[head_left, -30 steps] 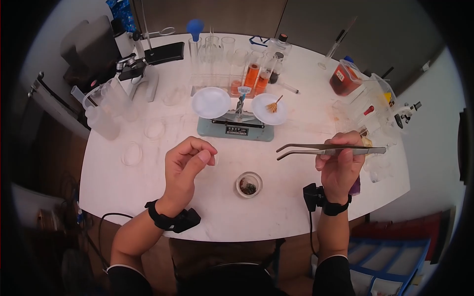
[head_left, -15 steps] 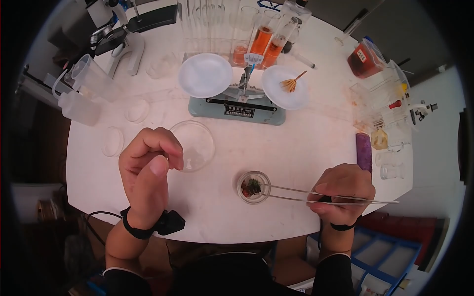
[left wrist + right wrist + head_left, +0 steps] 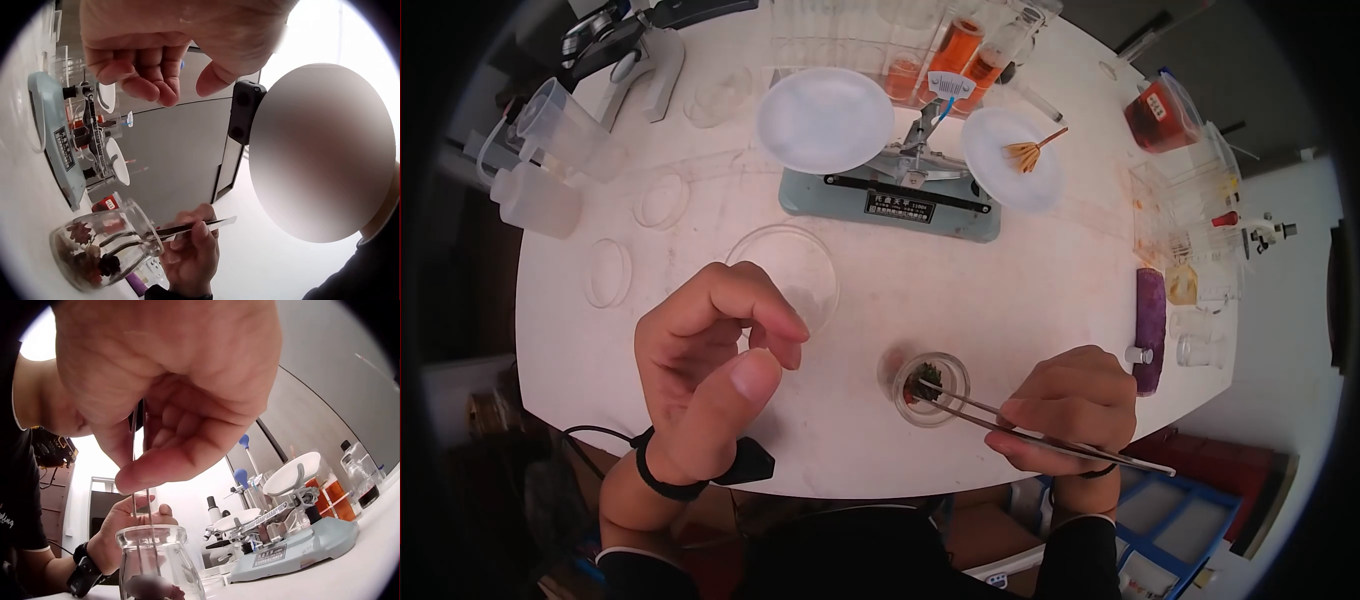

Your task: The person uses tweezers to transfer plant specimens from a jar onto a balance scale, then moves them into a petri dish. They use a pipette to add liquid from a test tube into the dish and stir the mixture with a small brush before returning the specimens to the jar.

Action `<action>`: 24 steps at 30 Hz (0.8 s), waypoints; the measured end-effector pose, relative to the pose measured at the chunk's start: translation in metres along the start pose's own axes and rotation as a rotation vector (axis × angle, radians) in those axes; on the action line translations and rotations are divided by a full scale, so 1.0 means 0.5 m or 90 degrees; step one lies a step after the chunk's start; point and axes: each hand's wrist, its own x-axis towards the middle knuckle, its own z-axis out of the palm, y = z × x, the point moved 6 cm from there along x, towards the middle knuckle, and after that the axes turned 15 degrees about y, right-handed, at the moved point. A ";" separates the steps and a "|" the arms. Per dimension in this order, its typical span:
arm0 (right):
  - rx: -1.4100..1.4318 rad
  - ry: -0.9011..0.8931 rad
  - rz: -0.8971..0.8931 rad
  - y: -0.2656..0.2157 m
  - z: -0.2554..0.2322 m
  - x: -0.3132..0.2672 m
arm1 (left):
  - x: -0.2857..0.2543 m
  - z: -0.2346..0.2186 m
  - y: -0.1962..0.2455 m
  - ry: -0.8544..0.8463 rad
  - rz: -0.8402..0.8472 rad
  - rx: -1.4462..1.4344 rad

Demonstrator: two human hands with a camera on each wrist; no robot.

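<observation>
My right hand (image 3: 1068,410) pinches metal tweezers (image 3: 1040,438) between thumb and fingers. Their tips reach down through the mouth of a small glass jar (image 3: 952,410) near the table's front edge. In the jar lie dark green and reddish crumpled pieces (image 3: 924,380), and the left wrist view has the bent tips at a dark piece (image 3: 110,265) low inside. To the left of the jar, my left hand (image 3: 710,360) is raised over the table, its fingers loosely bent with nothing between them. A round glass dish (image 3: 828,275) lies behind it, partly hidden.
Behind the jar stands a blue-green pan balance (image 3: 800,195), a tiny straw broom (image 3: 1022,155) on its right pan. Tubes of orange liquid (image 3: 960,42) rise behind. Plastic bottles (image 3: 535,200) and flat dishes (image 3: 608,272) are at left, a purple roll (image 3: 1149,325) at right.
The right hand has come down toward the front edge, and the tweezers have gone from the air above the table into the jar. The head view has tilted lower and closer.
</observation>
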 end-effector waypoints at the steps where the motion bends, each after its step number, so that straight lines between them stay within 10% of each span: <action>1: -0.002 -0.003 -0.005 -0.001 0.003 0.000 | 0.000 0.000 0.000 0.001 -0.001 -0.001; 24: -0.036 0.006 -0.044 -0.002 0.002 -0.003 | -0.002 0.004 0.010 0.014 -0.013 -0.004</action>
